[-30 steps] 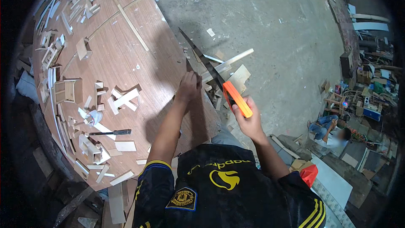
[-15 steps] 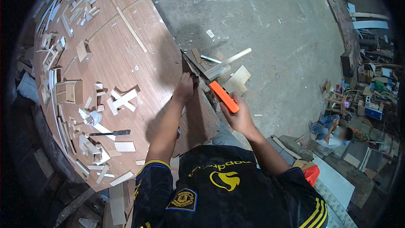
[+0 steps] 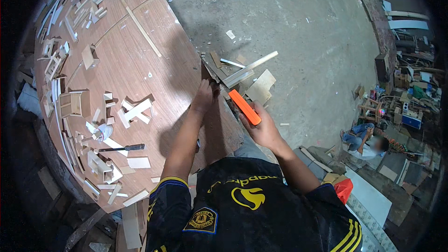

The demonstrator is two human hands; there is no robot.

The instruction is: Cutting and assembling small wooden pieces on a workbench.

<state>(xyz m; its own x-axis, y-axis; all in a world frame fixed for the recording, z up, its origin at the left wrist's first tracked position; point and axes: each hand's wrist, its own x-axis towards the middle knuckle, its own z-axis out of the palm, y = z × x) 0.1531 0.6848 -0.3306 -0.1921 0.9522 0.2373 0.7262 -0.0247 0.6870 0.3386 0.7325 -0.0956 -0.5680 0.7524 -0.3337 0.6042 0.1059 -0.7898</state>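
Along the right edge of the brown wood-grain table [image 3: 135, 81], the right hand [image 3: 265, 129] clasped the orange-handled, dark-bladed metal handsaw [image 3: 245, 107], its long axis slanting forward-left, just beside the bent left hand [image 3: 203, 97]; whether that one grasped anything could not be told.

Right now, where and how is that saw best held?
Probably by its orange handle, from the person's near right side, where the right hand grips it. The chunky handle slants toward that hand, while the thin blade reaches away, close to the left hand. Coming from the far side would likely mean grabbing the blade.
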